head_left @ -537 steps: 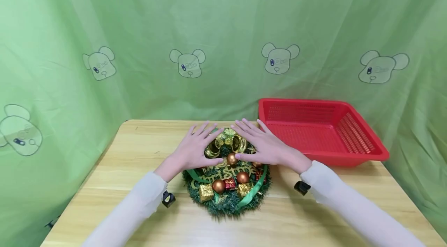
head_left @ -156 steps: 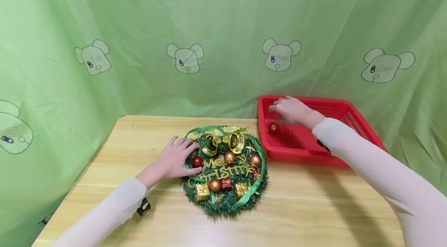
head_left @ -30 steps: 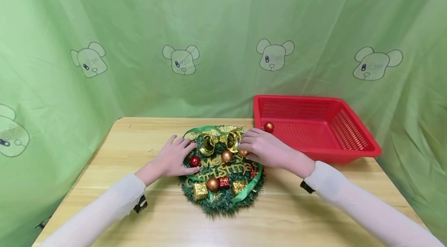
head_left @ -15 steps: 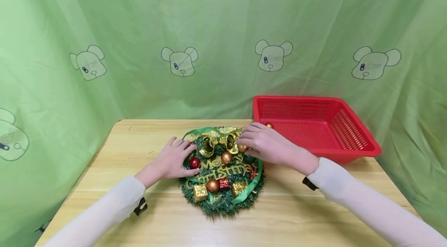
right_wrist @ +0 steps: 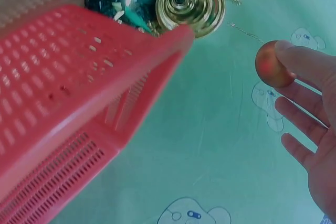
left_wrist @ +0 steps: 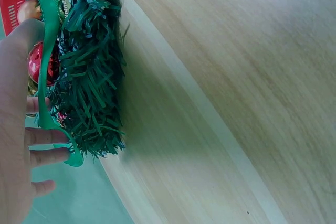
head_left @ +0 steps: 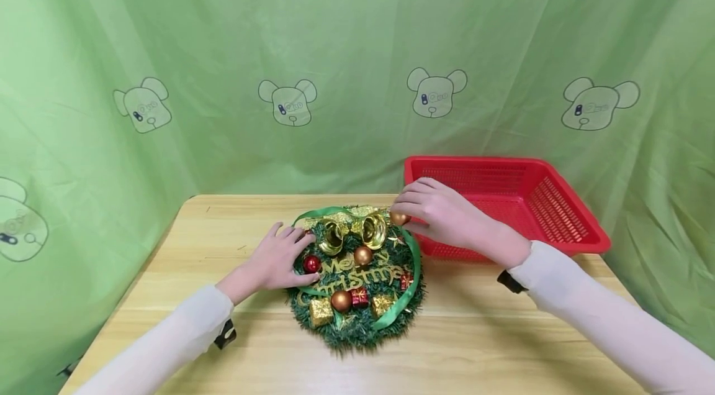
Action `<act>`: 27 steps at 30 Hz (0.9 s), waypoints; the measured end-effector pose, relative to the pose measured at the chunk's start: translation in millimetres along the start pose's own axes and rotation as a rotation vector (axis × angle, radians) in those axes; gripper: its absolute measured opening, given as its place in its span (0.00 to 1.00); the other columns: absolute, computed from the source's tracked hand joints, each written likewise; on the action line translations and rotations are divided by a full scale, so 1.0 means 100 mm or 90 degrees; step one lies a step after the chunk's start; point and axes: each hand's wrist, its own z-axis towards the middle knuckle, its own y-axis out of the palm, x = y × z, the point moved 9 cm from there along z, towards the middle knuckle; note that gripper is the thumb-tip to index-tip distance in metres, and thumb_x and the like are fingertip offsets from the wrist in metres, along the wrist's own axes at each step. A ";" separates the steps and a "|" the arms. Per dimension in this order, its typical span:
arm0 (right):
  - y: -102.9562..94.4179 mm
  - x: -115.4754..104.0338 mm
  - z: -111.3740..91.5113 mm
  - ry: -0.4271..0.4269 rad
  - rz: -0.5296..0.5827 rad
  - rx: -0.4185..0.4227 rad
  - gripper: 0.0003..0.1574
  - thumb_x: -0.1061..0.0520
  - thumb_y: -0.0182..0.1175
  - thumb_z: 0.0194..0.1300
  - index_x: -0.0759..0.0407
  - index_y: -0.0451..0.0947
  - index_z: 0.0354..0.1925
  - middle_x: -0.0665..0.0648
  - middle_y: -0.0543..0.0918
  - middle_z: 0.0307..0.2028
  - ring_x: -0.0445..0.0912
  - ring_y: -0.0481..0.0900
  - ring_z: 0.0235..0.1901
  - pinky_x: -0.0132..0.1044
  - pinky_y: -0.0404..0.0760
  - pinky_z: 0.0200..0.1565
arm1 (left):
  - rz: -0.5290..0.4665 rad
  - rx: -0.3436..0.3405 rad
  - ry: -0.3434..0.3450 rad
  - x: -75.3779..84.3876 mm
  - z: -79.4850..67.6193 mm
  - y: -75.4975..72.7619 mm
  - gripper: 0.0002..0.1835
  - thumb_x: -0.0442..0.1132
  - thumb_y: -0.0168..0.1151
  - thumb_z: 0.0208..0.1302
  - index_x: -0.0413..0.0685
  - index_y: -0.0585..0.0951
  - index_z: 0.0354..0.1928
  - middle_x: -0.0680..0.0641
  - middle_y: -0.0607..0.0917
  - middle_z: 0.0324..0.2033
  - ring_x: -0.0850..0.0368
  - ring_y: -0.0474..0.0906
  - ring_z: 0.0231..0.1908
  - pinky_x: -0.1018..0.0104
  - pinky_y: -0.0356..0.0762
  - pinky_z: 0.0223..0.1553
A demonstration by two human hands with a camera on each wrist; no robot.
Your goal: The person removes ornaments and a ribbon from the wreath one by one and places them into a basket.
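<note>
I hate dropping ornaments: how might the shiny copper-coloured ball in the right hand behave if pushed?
The shiny copper-coloured ball would likely roll, being round, though the thin wire at its end might catch. Its smooth surface could be slippery. It may be light: the right hand just pinches it.

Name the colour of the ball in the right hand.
Copper; the ball shows best in the right wrist view.

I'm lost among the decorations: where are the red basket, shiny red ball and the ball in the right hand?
Red basket (head_left: 486,181): head view, inner back wall.
Shiny red ball (head_left: 311,263): head view, its middle.
Held ball (right_wrist: 270,67): right wrist view, visible middle.
</note>
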 end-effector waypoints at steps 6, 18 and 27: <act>-0.11 0.13 -0.02 0.025 0.016 0.005 0.24 0.59 0.82 0.46 0.58 0.88 0.44 0.54 0.90 0.41 0.52 0.84 0.46 0.49 0.82 0.55 | 0.008 0.005 0.003 -0.01 0.01 -0.01 0.46 0.76 0.56 0.60 0.51 0.72 0.70 0.40 0.77 0.65 0.40 0.75 0.64 0.33 0.60 0.72; -0.22 0.36 -0.09 0.063 0.011 -0.019 0.23 0.62 0.80 0.48 0.58 0.87 0.46 0.54 0.90 0.43 0.52 0.84 0.48 0.53 0.81 0.57 | 0.004 -0.001 0.005 0.01 0.00 0.01 0.46 0.75 0.56 0.60 0.51 0.71 0.71 0.38 0.76 0.66 0.39 0.74 0.64 0.32 0.60 0.72; -0.34 0.63 -0.16 0.065 -0.022 -0.015 0.25 0.63 0.81 0.46 0.60 0.87 0.45 0.57 0.90 0.41 0.54 0.85 0.45 0.52 0.82 0.52 | 0.003 0.002 0.004 0.00 0.00 0.01 0.46 0.75 0.56 0.60 0.51 0.71 0.71 0.38 0.76 0.66 0.38 0.74 0.64 0.32 0.60 0.72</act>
